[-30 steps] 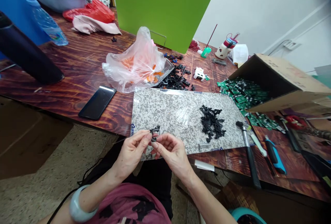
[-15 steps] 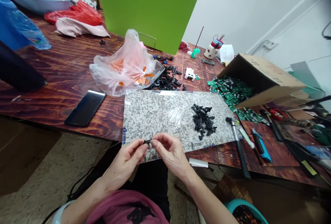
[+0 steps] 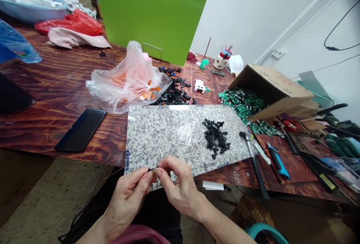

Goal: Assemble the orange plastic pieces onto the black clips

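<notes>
Between my two hands is a small black plastic part (image 3: 152, 169), mostly covered by fingers. My left hand (image 3: 128, 191) pinches its left end, and my right hand (image 3: 178, 184) has thumb and fingertips closed on its right end. Both hands are over the front edge of a speckled grey board (image 3: 152, 131). On the board lie a heap of similar black plastic parts (image 3: 216, 137) and, left of it, a scatter of thin clear or silvery pieces (image 3: 185, 134). A short metal cylinder (image 3: 209, 163) rests near the board's front edge.
A phone (image 3: 81, 129) and a plastic bag with orange parts (image 3: 129, 82) are to the left. More black parts (image 3: 176, 95) lie behind the board. At right are a hammer (image 3: 255, 167), a blue-handled cutter (image 3: 278, 161), and a cardboard box (image 3: 277, 86) spilling green circuit boards (image 3: 242, 101).
The view has shifted, so the table things appear slightly lower and further left. Both hands still pinch the black part, and the right fingers are more curled around its end.
</notes>
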Tool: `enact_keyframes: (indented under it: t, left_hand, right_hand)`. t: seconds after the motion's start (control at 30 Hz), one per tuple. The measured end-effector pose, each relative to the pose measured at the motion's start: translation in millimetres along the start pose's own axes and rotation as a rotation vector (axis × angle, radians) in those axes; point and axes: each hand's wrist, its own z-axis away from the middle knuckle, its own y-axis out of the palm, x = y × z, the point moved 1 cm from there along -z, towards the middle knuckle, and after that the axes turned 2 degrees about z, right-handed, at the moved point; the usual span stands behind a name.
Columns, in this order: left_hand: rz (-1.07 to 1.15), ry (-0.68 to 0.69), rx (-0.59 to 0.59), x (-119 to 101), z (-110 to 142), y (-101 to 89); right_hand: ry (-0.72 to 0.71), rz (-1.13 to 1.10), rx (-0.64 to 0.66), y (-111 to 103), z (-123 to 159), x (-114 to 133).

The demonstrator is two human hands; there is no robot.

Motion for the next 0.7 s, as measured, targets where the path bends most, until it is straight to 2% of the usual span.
enact_keyframes:
  t: [0.07,0.13,0.17,0.2,0.3,0.37,0.43,0.53,0.7]
  left_hand:
    - [0.040,-0.082,-0.009,9.4,-5.9,-1.1]
    - [0.069,-0.146,-0.037,18.9,-11.5,-1.9]
    - [0.080,-0.159,-0.063,22.9,-13.6,-2.1]
    - [0.092,-0.159,-0.088,26.1,-15.0,-2.2]
    - [0.122,-0.130,-0.142,31.5,-15.3,-1.9]
    - [0.124,-0.138,-0.172,33.6,-13.2,-1.4]
    - [0.127,-0.186,-0.230,36.1,-10.7,-0.8]
    - [0.145,-0.238,-0.294,38.9,-8.9,0.7]
    - [0.143,-0.170,-0.235,33.6,-11.1,1.5]
  right_hand:
    - [-0.008,-0.001,0.173,-4.7,-19.7,-11.8]
    - [-0.009,0.069,0.341,-15.5,-51.6,-30.0]
    - [0.011,0.144,0.357,-23.3,-71.5,-41.6]
    - [0.070,0.274,0.283,-32.6,-93.0,-54.5]
    - [0.174,0.447,0.058,-57.7,-155.1,-92.8]
    - [0.213,0.520,-0.016,-65.2,-186.8,-113.1]
    - [0.226,0.572,-0.039,-62.3,-209.1,-126.2]
    - [0.199,0.616,-0.018,-42.3,-231.1,-133.0]
    - [0.159,0.676,0.035,-3.1,-259.9,-128.2]
